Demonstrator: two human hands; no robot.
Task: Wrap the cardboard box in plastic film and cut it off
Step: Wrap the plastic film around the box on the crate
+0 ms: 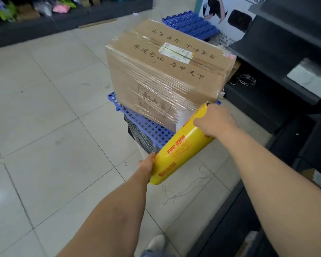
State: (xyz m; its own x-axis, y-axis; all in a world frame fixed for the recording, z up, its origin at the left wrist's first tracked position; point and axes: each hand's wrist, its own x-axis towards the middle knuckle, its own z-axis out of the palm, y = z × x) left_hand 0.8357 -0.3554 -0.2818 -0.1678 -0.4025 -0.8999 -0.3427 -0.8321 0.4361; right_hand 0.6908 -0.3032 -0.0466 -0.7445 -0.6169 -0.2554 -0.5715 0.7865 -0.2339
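A brown cardboard box [167, 71] with handwritten characters and a white label stands on a blue perforated plastic pallet [146, 125]. Clear plastic film [161, 97] lies in bands over its near side and top. A yellow film roll [182, 147] hangs tilted just in front of the box's lower near corner, with a sheet of film running from it to the box. My left hand [146, 167] grips the roll's lower end. My right hand [214, 121] grips its upper end, close to the box.
The blue pallet rests on a black wrapped bundle [139, 136] on the tiled floor [50, 115]. Dark shelving [285, 71] stands close on the right. A second blue pallet [191, 25] leans behind the box. Loose threads [183, 190] lie on the floor near my shoe [157, 242].
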